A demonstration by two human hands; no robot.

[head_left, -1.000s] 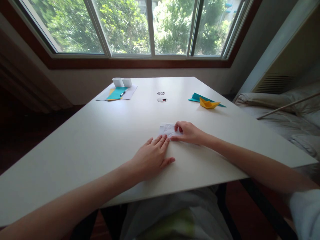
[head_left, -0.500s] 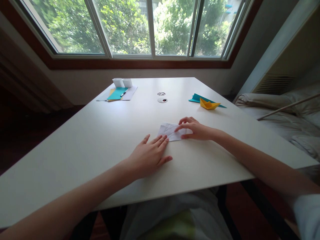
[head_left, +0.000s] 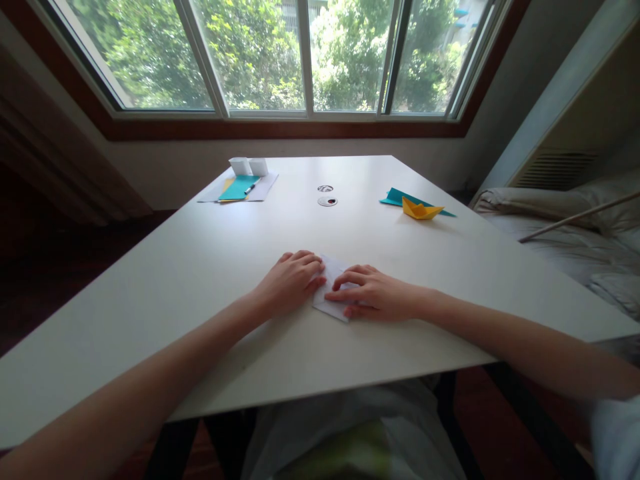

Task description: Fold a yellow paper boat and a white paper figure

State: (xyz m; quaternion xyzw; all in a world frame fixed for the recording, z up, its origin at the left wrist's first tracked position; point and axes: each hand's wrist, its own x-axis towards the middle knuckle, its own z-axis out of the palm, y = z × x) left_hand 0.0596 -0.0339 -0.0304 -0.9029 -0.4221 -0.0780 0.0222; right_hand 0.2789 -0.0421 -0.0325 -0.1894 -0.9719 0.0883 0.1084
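We have both hands on a small piece of folded white paper (head_left: 332, 269), just below the middle of the frame. Our left hand (head_left: 291, 283) is bent in a loose curl, with the fingers close together and the thumb a little apart. Its tips touch the left side of the paper, but we cannot tell if they pinch it. Our right hand (head_left: 381, 295) is partly open, palm down, with bent fingers a bit apart. Its fingers rest on top of the paper and hide its right part.

Our left arm comes up from the lower left corner, and our right arm reaches in from the lower right. The paper lies on the white worktop (head_left: 175, 280), between our hands and partly under the right one. One corner pokes out toward us.

Farther off, right of the middle, we see a yellow paper boat (head_left: 421, 211) in front of a blue-green folded paper (head_left: 396, 197). Two round discs (head_left: 327, 201) sit near the upper middle. At the upper left, a pen (head_left: 253, 186) lies by a blue-green sheet (head_left: 237, 188), near two white boxes (head_left: 259, 167). A big window (head_left: 265, 60) fills the top.
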